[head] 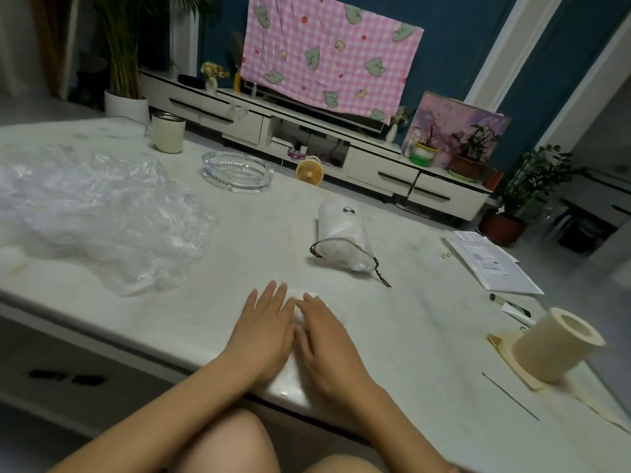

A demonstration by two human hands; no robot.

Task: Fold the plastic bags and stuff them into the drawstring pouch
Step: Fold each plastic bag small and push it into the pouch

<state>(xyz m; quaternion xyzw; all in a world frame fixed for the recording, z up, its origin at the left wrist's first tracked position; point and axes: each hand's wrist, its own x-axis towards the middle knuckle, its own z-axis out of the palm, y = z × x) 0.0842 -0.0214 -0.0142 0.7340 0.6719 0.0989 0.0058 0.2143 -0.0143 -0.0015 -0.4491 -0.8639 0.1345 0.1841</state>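
Head view: left hand [264, 331] and right hand [326, 343], fingers straight, are pressing the folded bag [290, 373] flat; drawstring pouch [341, 233] is lying far-right, nearer the right hand.

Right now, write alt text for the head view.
The left hand and right hand press a folded plastic bag flat at the table's near edge. A drawstring pouch lies beyond, a heap of clear bags to the left.

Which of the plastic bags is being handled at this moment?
The flattened bag at the table's near edge, pressed under the left hand and right hand; the rest lie crumpled in a pile at left, untouched.
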